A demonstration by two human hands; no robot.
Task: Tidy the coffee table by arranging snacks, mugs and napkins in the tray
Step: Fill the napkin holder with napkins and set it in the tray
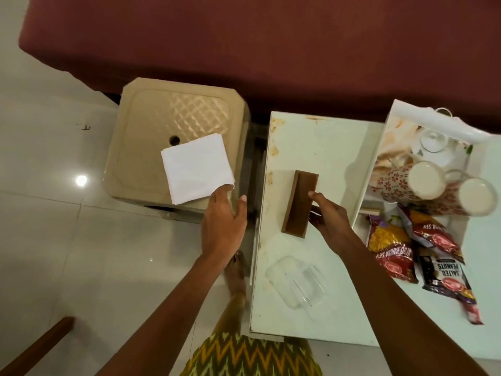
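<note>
A stack of white napkins lies on a beige plastic stool left of the white coffee table. My left hand touches the stack's near right corner, fingers spread. On the table, my right hand grips the near right side of a brown wooden napkin holder. At the table's right stands a white tray. It holds two red-patterned mugs, a white teapot and snack packets, including salted peanuts.
A clear plastic holder lies flat on the table's near part. A maroon sofa runs along the far side. A wooden rail shows at the bottom left. My foot stands on the glossy tile floor between stool and table.
</note>
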